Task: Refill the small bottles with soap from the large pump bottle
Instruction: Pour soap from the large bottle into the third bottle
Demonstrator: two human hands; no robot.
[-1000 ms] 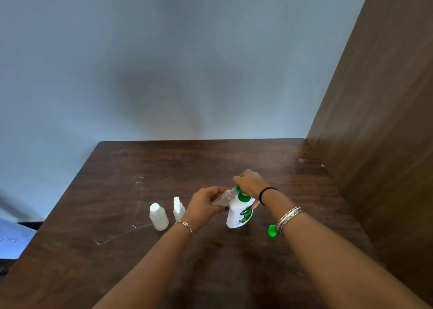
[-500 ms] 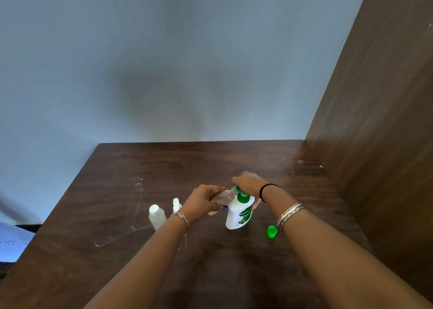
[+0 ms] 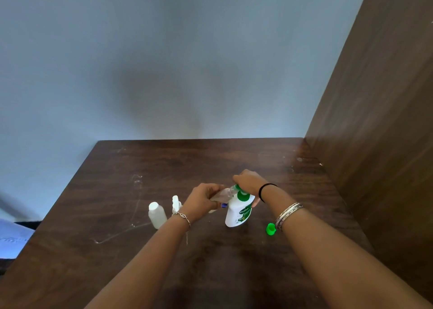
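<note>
- At the big pump bottle [image 3: 237,212] on the tabletop [image 3: 210,158], the right hand [image 3: 249,182] presses the green pump top with curled fingers
- Just left of the pump spout, the left hand [image 3: 202,199] holds a small clear bottle [image 3: 222,194] tight, lying sideways, mouth at the spout

Left hand [image 3: 203,198] tilts clear bottle [image 3: 222,194] against pump bottle [image 3: 238,211].

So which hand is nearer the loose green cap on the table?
Right. The right hand sits atop the pump bottle, its wrist passing just above the green cap; the left hand is beyond the bottle.
</note>
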